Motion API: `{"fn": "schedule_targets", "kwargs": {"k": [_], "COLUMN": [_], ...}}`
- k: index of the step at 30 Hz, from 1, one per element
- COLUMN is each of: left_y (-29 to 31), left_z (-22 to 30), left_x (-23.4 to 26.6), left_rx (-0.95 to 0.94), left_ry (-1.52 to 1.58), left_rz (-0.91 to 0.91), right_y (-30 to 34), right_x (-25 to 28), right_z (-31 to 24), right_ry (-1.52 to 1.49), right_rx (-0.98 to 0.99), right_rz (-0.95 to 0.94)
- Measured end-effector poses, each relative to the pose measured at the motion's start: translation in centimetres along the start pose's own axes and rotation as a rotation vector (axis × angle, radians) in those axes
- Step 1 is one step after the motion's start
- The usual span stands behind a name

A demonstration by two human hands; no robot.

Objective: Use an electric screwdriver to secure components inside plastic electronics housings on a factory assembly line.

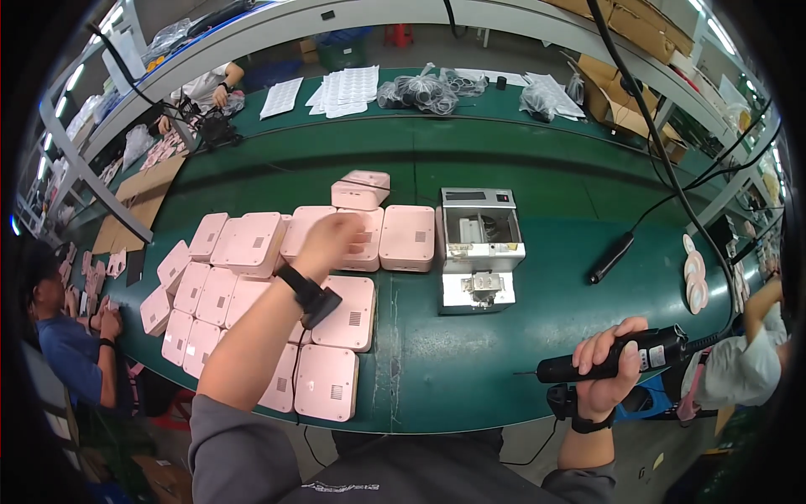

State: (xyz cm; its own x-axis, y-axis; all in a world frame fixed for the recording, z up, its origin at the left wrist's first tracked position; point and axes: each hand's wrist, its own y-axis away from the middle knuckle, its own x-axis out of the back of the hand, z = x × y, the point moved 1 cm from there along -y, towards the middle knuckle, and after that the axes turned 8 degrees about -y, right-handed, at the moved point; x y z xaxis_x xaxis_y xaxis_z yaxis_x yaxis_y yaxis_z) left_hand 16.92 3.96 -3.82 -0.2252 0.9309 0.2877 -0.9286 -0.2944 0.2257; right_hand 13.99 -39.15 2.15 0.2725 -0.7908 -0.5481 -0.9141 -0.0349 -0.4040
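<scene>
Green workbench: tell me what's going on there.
A person holds a black electric screwdriver in the right hand, pointing left and clear of the cases. The left hand is over a pink square case in a back row; whether it touches is unclear. More pink cases lie in rows on the left part of the green workbench. A metal screw feeder stands right of them, and a second black corded tool lies beyond it.

Dark grey top (437, 472), white print (340, 487) at lower centre
Black wristbands (293, 280) with boxy modules (321, 309), centre-left and lower right; thin dark cable (296, 370) below the left one.
</scene>
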Motion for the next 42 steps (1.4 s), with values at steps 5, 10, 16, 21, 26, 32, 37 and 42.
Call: {"fn": "schedule_targets", "kwargs": {"k": [5,10,16,21,26,32,37,42], "left_y": [0.5,-0.2,6.7,16.0,21.6,23.1,23.5,22.7], "left_z": [0.9,-0.4,3.8,5.4,1.8,-1.8,-3.3,-3.2], "left_x": [-6.6,-7.7,-7.3,-6.1,-9.9,-12.5,-13.2,-13.0], "left_rx": [-0.841,-0.869,-0.699,-1.094,-1.067,-0.746,-0.651,-0.517], "left_ry": [-1.197,-1.585,-1.375,-1.159,-1.099,-1.02,-1.091,-0.733], "left_rz": [0.144,0.133,-0.238,-0.363,-0.314,-0.148,-0.175,-0.183], "right_y": [-0.3,0.2,0.6,-1.3,-4.0,-6.9,-7.6,-4.9], "right_x": [-0.3,-1.3,-0.8,-1.8,-4.5,-6.4,-6.9,-6.3], "right_z": [0.5,0.4,-0.4,0.4,3.1,6.9,7.9,6.6], "right_ry": [0.016,0.027,0.072,0.093,0.008,0.118,0.265,0.181], "right_rx": [-0.068,-0.036,-0.05,0.025,0.137,0.093,0.008,-0.129], "right_rz": [-0.006,-0.052,-0.005,-0.041,-0.134,-0.194,-0.246,-0.213]}}
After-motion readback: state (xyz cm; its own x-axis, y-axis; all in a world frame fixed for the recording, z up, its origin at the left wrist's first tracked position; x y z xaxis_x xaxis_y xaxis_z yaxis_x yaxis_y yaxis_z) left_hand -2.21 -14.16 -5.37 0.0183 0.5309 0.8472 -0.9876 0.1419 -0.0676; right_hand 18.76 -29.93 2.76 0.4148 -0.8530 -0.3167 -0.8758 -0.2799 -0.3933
